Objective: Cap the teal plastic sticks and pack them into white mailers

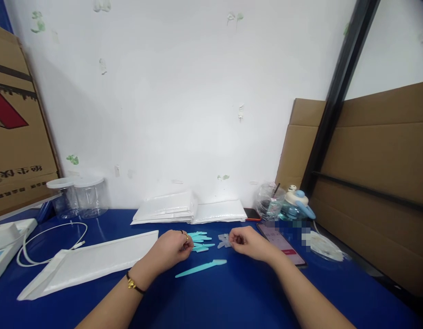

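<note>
A turquoise eyebrow razor (201, 268) lies by itself on the blue table in front of my hands. Behind it, several more turquoise eyebrow razors (203, 247) are spread in a loose pile. My left hand (173, 246) is at the left side of that pile, fingers curled and closed; what they hold, if anything, is hidden. Small clear plastic caps (224, 241) lie in a heap to the right of the razors. At the heap's right edge my right hand (247, 242) has its fingertips pinched together, and I cannot tell whether a cap is between them.
A white padded envelope (95, 258) lies to the left, with a white cable (23, 256) beyond it. Stacked white envelopes (166, 208) rest against the wall. A phone (283, 244) is beside my right forearm. Clear jars (91, 196) stand at back left.
</note>
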### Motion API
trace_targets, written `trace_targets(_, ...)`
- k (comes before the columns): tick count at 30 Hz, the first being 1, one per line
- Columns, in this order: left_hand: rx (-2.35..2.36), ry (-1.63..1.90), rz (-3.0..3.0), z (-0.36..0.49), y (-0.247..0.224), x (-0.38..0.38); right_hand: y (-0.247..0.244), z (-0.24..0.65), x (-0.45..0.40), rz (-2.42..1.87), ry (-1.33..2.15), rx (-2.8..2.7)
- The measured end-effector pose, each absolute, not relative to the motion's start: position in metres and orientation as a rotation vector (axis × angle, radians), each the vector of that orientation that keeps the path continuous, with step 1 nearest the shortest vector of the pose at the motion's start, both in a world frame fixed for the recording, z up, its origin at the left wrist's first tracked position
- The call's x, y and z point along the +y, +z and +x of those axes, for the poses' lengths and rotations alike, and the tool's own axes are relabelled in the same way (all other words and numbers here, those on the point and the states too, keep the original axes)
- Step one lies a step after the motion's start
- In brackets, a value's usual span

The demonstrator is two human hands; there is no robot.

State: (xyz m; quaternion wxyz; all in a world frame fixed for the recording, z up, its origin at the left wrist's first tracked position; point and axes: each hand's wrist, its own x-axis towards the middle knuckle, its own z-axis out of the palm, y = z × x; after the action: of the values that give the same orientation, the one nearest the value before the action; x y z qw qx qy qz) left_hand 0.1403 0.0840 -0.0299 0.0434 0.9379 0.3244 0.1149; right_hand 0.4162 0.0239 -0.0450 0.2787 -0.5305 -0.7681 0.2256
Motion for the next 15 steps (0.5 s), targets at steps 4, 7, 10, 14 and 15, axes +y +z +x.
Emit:
trace_targets(4,0.915,0.370,2.861,0.143,-0.031,0.081,-0.044,0.405,0.023,-1.345,0.655,-2.045)
trace_targets(7,0.901,0.386,2.869,0.145,-0.031,0.081,-0.043,0.399,0.023,-1.319,0.622,-2.057)
trace_targets(10,0.895,0.387,2.856,0.145,-0.032,0.081,-0.042,0.397,0.022,-1.317,0.598,-2.062)
trace_targets(14,0.890,0.394,2.840,0.145,-0.032,0.080,-0.042,0.396,0.022,-1.311,0.581,-2.083)
trace_targets(15,0.892,0.398,2.839,0.145,-0.033,0.080,-0.042,0.395,0.022,-1.306,0.580,-2.090)
